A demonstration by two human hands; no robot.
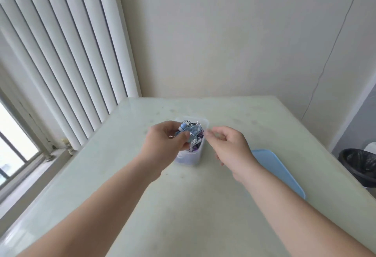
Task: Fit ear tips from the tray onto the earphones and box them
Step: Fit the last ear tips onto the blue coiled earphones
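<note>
A clear plastic box point(192, 158) stands near the middle of the pale tabletop point(203, 206), with no lid on it and packed with a tangle of earphones point(195, 132) in blue, white, black and purple. The left hand point(164, 140) is over the box's left side, and its fingers point(168, 126) and thumb are curled round a bunch of the light blue cable, with a blue and white earbud showing just above them. The right hand point(230, 146) hovers just beside the box's right rim. Its fingers point(219, 132) are bent, with the thumb and forefinger drawn close together, but motion blur hides whether they pinch anything. A light blue lid point(272, 167) lies flat on the tabletop to the right, partly hidden behind the right forearm. White vertical blinds point(67, 63) hang at the left beside a window point(12, 144), and a black-lined bin point(360, 165) stands on the floor past the tabletop's right edge
</note>
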